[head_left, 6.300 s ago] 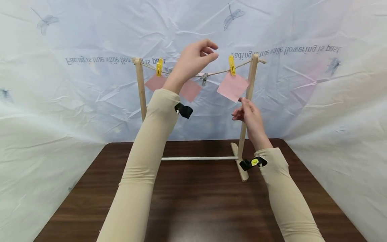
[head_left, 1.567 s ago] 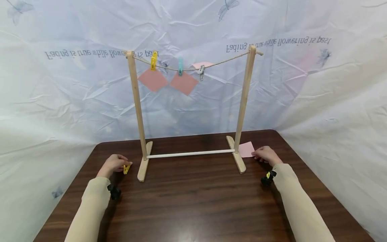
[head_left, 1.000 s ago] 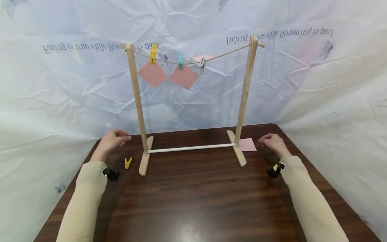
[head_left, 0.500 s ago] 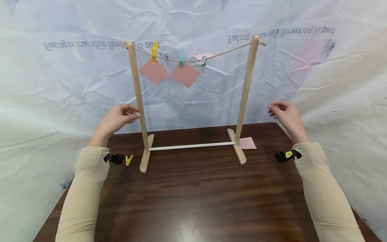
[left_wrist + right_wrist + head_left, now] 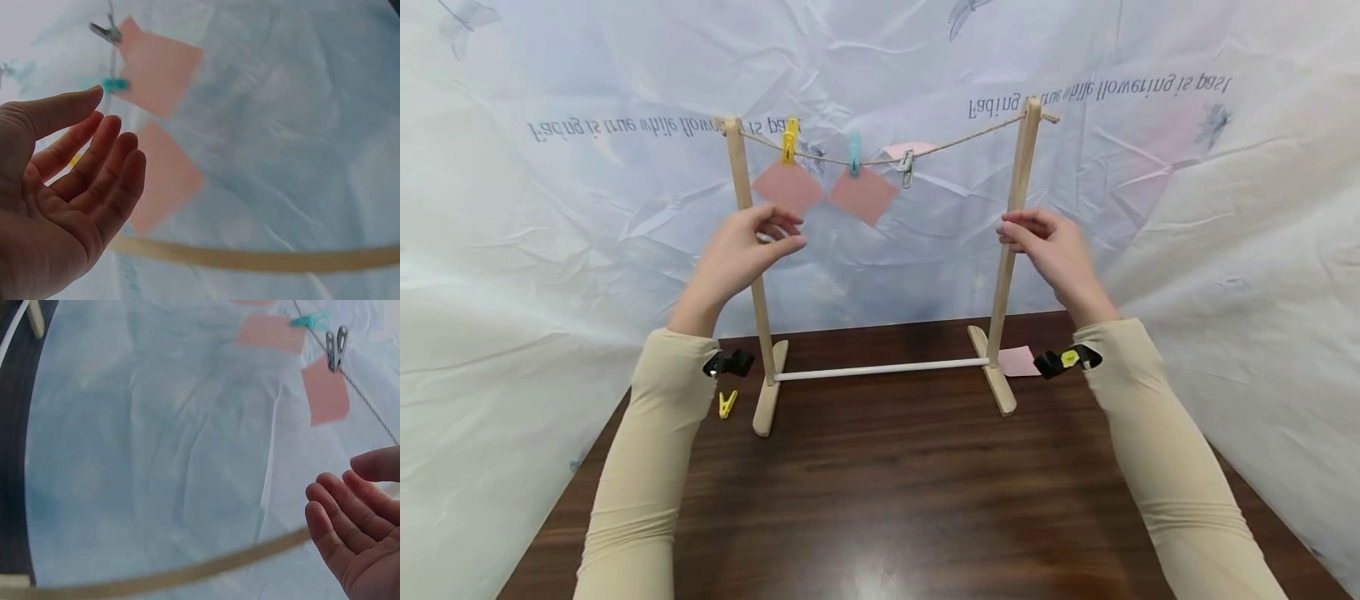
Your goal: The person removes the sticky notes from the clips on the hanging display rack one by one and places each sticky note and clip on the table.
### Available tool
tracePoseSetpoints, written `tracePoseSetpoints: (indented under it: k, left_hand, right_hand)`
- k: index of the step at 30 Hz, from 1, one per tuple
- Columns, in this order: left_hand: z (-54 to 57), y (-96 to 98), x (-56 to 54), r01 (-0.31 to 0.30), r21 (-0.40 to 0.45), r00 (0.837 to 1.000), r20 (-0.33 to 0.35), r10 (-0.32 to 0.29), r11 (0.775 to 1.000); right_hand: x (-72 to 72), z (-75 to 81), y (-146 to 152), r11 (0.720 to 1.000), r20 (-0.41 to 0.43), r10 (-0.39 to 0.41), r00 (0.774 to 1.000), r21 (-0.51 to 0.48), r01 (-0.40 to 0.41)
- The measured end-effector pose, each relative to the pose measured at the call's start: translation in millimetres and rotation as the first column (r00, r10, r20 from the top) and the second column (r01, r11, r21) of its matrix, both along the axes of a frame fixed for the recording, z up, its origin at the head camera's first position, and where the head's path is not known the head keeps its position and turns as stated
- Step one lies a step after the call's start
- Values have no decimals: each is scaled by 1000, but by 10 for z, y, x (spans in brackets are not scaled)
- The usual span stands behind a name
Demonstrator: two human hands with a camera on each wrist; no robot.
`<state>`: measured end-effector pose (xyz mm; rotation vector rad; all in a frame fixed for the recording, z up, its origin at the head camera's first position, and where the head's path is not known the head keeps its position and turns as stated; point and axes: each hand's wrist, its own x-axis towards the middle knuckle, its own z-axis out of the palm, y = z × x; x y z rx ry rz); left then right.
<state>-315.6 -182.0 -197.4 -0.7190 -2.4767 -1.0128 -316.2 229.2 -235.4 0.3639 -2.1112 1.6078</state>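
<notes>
My left hand (image 5: 748,250) is raised in front of the stand's left post, its fingers loosely bent and holding nothing. Near the right post, my right hand (image 5: 1048,250) is up too; its palm looks bare in the right wrist view. On the twine (image 5: 977,135) between the posts hang two pink paper squares, one under a yellow clothespin (image 5: 789,142), the other under a teal clothespin (image 5: 854,154). A grey clothespin (image 5: 907,168) grips a third pink paper (image 5: 326,394), which sticks up behind the twine in the head view. Neither hand touches the line.
A loose yellow clothespin (image 5: 727,404) lies on the dark wooden table (image 5: 880,483), left of the stand's foot. A pink paper square (image 5: 1018,362) lies by the right foot. A white rod (image 5: 880,369) joins the feet, and pale printed cloth surrounds the table.
Earlier, a yellow clothespin and a pink square hung at the line's right; both now lie on the table, let go by my hands. Since then both hands have risen and moved inward.
</notes>
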Motion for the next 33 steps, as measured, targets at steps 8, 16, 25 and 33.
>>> tracePoseSetpoints:
  k: [8, 16, 25, 33]
  left_hand:
    - [302, 490, 55, 111, 12, 981, -163, -107, 994]
    - [379, 961, 27, 150, -55, 941, -297, -159, 987]
    - [533, 1256, -32, 26, -248, 951, -292, -100, 968]
    - [507, 1457, -64, -116, -266, 945, -325, 24, 957]
  right_hand:
    - [-131, 272, -228, 996, 63, 38, 997, 81, -43]
    - [-376, 497, -427, 994, 96, 92, 991, 50, -97]
    - [-610, 670, -579, 989, 63, 122, 990, 70, -127]
    - [-656, 655, -664, 985, 44, 106, 993, 135, -111]
